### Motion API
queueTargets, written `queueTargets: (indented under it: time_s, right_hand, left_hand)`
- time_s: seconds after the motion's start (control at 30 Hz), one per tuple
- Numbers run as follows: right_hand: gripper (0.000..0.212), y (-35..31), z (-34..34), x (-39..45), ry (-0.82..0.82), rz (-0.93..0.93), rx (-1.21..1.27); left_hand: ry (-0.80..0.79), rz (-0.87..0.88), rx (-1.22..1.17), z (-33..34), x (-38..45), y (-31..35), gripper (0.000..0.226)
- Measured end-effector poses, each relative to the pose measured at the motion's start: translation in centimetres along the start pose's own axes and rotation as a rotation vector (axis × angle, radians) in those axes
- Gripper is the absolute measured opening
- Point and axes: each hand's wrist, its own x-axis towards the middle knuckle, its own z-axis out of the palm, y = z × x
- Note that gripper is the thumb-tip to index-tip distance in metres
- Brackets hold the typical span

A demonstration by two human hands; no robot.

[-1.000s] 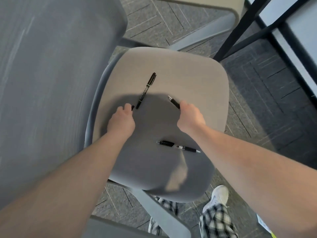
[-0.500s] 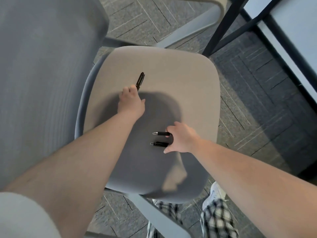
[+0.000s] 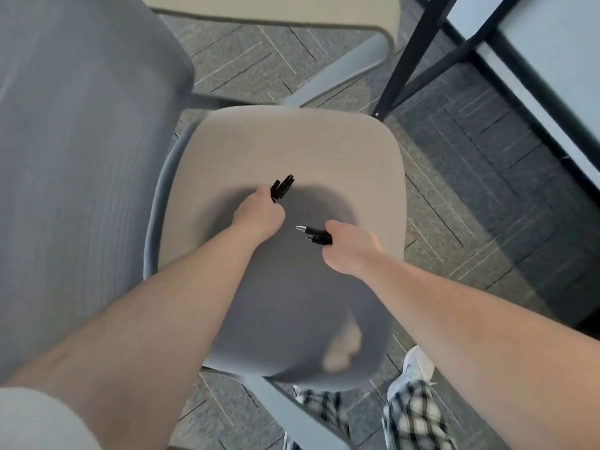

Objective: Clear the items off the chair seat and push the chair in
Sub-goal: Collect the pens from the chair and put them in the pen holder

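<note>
The grey-beige chair seat (image 3: 292,147) fills the middle of the view, with its tall grey backrest (image 3: 81,157) on the left. My left hand (image 3: 258,211) is closed around black pens (image 3: 281,187) whose ends stick out above the fist, over the seat's centre. My right hand (image 3: 352,250) grips two black pens (image 3: 313,234) with their tips pointing left. Both hands hover just above the seat. No loose item shows on the visible seat surface.
A black table leg (image 3: 409,56) and the pale table top (image 3: 552,60) stand at the upper right. A second chair's seat edge (image 3: 276,11) lies ahead. Grey carpet tiles (image 3: 487,190) surround the chair. My plaid trousers and white shoe (image 3: 412,368) are at the bottom.
Both hands have closed on the pens and lifted them off the seat. The right hand gathered the two lower pens; the left took the upper ones. The camera moved closer.
</note>
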Motion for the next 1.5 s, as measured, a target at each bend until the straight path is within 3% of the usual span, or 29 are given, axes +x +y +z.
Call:
queueTargets:
  time_s: [0.23, 0.4, 0.53, 0.77, 1.0, 1.2, 1.33, 1.5]
  right_hand:
    - [0.012, 3.1, -5.3, -3.0, 0.102, 0.097, 0.252]
    - [0.012, 7.5, -11.0, -7.0, 0.174, 0.140, 0.407]
    - [0.003, 12.5, -15.7, -10.9, 0.297, 0.138, 0.476]
    - [0.012, 22.6, -24.4, -18.1, 0.499, 0.160, 0.570]
    - [0.003, 32.5, -30.8, -24.8, 0.635, 0.176, 0.755]
    - [0.022, 38.7, -34.6, -28.6, 0.707, 0.204, 0.934]
    - [0.023, 41.5, -36.9, -29.8, 0.744, 0.223, 1.015]
    - [0.025, 43.3, -39.7, -29.0, 0.790, 0.240, 1.106]
  left_hand:
    - [-0.035, 0.124, -0.171, -1.7, -3.0, 7.0, 0.004]
    - [-0.037, 0.265, -0.144, -2.3, -5.6, 15.1, 0.018]
    - [-0.013, 0.381, -0.126, -1.9, -8.6, 22.5, 0.007]
    - [-0.030, 0.555, -0.133, 0.3, -15.8, 36.7, 0.016]
    - [0.027, 0.624, -0.236, 2.7, -22.5, 49.6, 0.009]
    - [-0.047, 0.594, -0.454, 4.4, -26.4, 57.4, 0.018]
    - [-0.102, 0.648, -0.562, 5.1, -27.2, 61.4, 0.015]
    - [-0.148, 0.692, -0.602, 5.2, -25.5, 65.4, 0.028]
